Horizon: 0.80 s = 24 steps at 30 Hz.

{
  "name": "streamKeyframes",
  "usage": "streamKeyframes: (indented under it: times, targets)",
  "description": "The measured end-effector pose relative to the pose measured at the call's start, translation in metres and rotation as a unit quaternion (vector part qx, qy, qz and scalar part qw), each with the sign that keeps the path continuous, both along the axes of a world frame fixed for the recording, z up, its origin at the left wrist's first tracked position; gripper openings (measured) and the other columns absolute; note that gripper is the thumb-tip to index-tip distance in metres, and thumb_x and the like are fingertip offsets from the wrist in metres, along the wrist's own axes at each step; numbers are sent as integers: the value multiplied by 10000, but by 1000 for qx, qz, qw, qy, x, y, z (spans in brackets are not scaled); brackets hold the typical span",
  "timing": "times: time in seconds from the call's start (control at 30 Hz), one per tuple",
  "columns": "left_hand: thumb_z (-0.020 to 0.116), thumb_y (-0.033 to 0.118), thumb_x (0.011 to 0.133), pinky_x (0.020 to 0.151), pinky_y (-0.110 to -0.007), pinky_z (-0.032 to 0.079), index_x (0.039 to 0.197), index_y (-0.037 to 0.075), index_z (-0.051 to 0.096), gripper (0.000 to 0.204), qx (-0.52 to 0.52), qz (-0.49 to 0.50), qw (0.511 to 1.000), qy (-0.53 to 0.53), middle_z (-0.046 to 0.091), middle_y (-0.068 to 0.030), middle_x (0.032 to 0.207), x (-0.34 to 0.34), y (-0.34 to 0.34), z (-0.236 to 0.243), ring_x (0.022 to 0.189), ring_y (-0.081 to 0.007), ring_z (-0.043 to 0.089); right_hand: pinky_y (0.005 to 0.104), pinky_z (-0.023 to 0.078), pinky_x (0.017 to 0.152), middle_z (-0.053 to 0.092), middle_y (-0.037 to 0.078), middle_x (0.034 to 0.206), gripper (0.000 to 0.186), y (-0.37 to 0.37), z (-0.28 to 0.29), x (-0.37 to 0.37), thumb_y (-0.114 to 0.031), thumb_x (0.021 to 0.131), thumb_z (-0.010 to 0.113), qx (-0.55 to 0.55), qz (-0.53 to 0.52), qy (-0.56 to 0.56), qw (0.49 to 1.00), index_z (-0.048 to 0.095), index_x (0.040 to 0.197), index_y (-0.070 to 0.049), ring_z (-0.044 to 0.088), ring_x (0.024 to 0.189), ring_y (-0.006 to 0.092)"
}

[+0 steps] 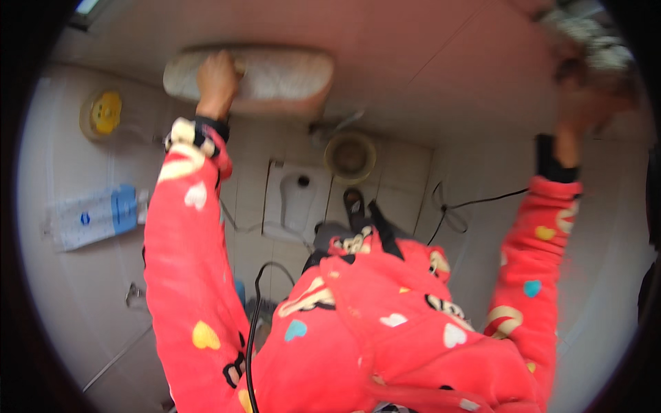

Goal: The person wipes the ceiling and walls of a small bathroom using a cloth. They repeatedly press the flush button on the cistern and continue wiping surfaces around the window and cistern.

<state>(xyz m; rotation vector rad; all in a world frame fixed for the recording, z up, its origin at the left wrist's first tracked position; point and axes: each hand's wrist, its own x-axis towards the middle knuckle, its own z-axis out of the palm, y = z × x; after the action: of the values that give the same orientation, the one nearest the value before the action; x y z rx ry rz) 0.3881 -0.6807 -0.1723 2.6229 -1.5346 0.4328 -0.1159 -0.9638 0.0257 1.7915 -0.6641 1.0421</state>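
My left hand (pixel 217 81) is closed at the top of a long white toilet cistern (pixel 282 77) mounted on the pinkish wall. A small yellowish part shows beside its fingers, too small to name. Far to the right, my right hand (pixel 589 107) is raised against the wall and smeared by motion. A crumpled greyish-white thing (pixel 599 45), like a cloth, is at its fingers; the blur hides its exact kind.
Below are a white squat toilet (pixel 297 199) and a round bucket (pixel 350 157). A yellow holder (pixel 105 113) and a blue-and-white pack (pixel 93 217) are on the left wall. A black cable (pixel 482 199) hangs at right. A slippered foot (pixel 354 201) stands near the toilet.
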Motion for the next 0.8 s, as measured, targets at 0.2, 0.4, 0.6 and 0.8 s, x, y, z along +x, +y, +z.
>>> streamKeyframes:
  times: [0.2,0.4,0.6,0.8]
  targets:
    - [771,118,615,732,-453,535,785,41,677,210,3,52,998,47,673,-179,849,-5,2,-6,831,-377,648,498,402,857,551,157,1068,175,75,-145,31,-191,816,603,381,179,-81,903,698,950,-251,494,1022,340]
    - [826,96,573,736,-434,541,836,106,760,271,-42,47,994,93,678,-175,880,-12,9,5,824,-357,665,502,381,828,508,107,1009,319,73,-140,-5,-173,709,660,270,118,32,955,717,1001,-288,478,1024,323]
    - [837,103,581,730,-431,538,811,0,734,272,-94,54,990,94,664,-175,966,-15,13,3,858,-355,659,484,374,886,479,230,1218,464,26,70,-37,-257,757,690,92,29,-95,991,601,1180,-89,456,1065,401]
    - [805,104,619,740,-427,521,769,2,725,198,-89,51,992,66,637,-141,954,-21,24,-6,864,-339,608,504,348,917,464,217,1259,578,12,122,-11,-262,705,687,-9,42,-164,986,553,1230,-62,434,1111,402]
